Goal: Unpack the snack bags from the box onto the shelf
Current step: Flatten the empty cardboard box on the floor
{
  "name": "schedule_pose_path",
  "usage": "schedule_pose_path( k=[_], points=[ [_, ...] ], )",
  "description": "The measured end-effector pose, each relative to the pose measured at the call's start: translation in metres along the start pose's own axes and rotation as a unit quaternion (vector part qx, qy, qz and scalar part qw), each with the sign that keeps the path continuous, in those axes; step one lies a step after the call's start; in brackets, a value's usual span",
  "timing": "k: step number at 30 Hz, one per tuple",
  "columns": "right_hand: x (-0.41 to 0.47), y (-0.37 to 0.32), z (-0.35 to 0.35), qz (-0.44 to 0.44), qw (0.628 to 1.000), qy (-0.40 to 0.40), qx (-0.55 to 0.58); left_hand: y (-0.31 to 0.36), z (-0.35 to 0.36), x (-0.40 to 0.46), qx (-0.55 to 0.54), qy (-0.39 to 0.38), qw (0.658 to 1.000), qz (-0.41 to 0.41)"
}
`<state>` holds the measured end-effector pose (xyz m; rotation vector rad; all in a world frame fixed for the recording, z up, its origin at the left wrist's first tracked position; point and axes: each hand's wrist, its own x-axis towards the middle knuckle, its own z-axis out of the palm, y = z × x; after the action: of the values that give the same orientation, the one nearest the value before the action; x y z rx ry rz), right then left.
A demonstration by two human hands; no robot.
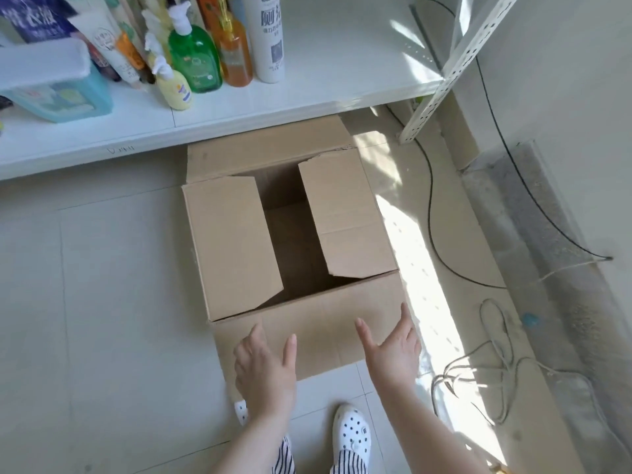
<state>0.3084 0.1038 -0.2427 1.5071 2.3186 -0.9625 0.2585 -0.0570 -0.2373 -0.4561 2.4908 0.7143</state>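
One cardboard box (294, 234) sits on the floor just before the shelf (239, 107), two side flaps half folded in; no snack bags show in its dark gap. Such bags are likely light and crushable, best held at the edges. Both hands, left (265, 366) and right (393, 350), hover spread and empty over its near flap.

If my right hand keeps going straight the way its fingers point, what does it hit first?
Most likely the near flap of the cardboard box, folded out toward you. Your right hand is open, its fingers pointing forward over that flap; the picture doesn't show how high it hovers, so it may pass over into the opening.
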Motion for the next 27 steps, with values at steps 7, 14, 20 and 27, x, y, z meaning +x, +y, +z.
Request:
schedule_pose_path(
  k=[7,14,20,27],
  points=[
    [0.011,0.054,0.056,0.159,0.969,-0.015,0.187,-0.037,0.083,-0.028,-0.143,-0.076,0.933,-0.321],
    [0.033,0.072,0.096,0.25,0.886,-0.051,0.387,-0.059,0.141,0.007,-0.453,-0.05,0.787,-0.416],
    [0.029,0.069,0.087,0.291,0.845,-0.065,0.444,-0.057,0.135,0.012,-0.581,0.016,0.728,-0.365],
    [-0.003,0.051,0.047,0.255,0.863,-0.014,0.436,-0.05,0.094,-0.02,-0.568,0.011,0.729,-0.382]
  ],
)
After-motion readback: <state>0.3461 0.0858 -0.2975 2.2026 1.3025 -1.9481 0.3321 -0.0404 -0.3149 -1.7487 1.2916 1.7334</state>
